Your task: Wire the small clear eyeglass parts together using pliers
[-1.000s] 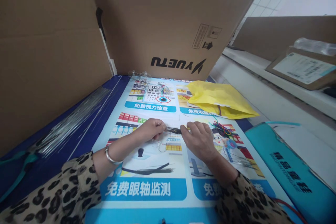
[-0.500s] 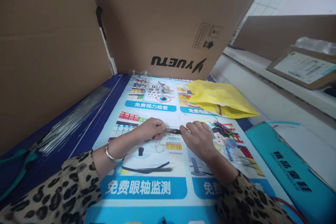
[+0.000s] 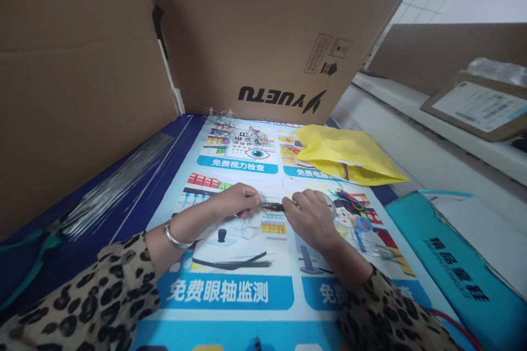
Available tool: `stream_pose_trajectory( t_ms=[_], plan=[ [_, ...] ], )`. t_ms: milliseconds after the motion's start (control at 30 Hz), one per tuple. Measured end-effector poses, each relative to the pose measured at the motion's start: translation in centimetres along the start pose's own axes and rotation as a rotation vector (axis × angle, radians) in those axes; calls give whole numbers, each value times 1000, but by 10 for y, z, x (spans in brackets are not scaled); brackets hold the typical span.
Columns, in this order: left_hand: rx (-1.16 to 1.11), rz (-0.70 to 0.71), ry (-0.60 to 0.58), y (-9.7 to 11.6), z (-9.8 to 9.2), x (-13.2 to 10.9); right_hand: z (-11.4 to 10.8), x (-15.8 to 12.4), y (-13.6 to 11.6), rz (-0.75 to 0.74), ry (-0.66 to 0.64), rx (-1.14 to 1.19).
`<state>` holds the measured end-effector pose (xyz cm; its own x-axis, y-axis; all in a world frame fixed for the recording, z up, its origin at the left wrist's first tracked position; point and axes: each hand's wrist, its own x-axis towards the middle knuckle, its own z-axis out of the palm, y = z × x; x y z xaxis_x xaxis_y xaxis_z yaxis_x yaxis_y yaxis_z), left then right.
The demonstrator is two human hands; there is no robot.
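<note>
My left hand (image 3: 242, 201) is closed in a pinch over the middle of the printed sheet, and a loop of thin wire (image 3: 249, 230) hangs down beside its fingertips. My right hand (image 3: 310, 216) is wrapped round a pair of small pliers (image 3: 273, 207). Their dark jaws point left and reach close to my left fingertips; whether they grip the wire is too small to tell. Part of a pale, rounded handle shows beyond my right knuckles. Short dark wire pieces (image 3: 247, 263) lie on the sheet below my hands.
Upright cardboard (image 3: 263, 38) walls the back and left. A bundle of straight wires (image 3: 119, 184) and teal-handled scissors (image 3: 39, 263) lie left. Tangled wire (image 3: 255, 137) sits at the back. Right are a yellow bag (image 3: 349, 153), coloured cords (image 3: 356, 201) and a teal box (image 3: 448, 252).
The plier jaws seem to have turned a little in my right hand, with more of the pale handle showing. Both hands stay in nearly the same place, and the view shifts slightly.
</note>
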<state>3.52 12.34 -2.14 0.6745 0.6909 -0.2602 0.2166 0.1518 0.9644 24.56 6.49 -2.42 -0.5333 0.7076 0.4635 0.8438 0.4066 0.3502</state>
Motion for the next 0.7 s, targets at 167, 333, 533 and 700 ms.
stream_pose_trajectory(
  t_ms=[167,333,533,700],
  plan=[
    [8,9,5,-2,0,1,1,0,0,-3,-21,11],
    [9,3,9,-2,0,0,1,0,0,-10,-28,30],
    [13,-11,25,3,1,-2,2,0,0,-4,-38,60],
    [23,-16,22,5,1,-3,4,-1,-2,3,-50,75]
  ],
)
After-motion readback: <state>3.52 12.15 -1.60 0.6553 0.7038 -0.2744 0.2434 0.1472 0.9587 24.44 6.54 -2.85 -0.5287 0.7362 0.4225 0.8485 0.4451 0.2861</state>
